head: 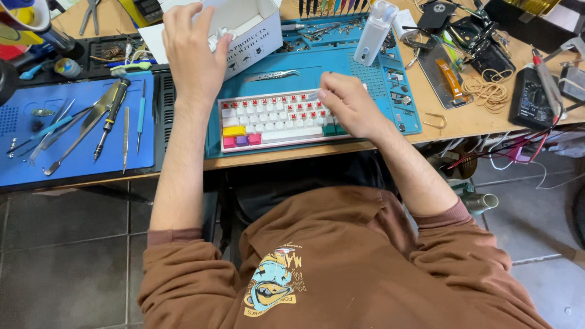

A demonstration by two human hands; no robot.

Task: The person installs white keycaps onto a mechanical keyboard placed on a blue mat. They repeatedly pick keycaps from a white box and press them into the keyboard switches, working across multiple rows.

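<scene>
Screwdriver is being left on the blue mat, left of both hands. Left hand, fingers loosely curled, is being held in a white box. Keyboard is being touched below by right hand, fingertips pinched together at its top edge.

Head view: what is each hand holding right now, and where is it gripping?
The left hand reaches into the open white box; any grip there is hidden. The right hand rests pinched fingertips on the keyboard's upper edge; whether it holds a keycap cannot be told.
</scene>
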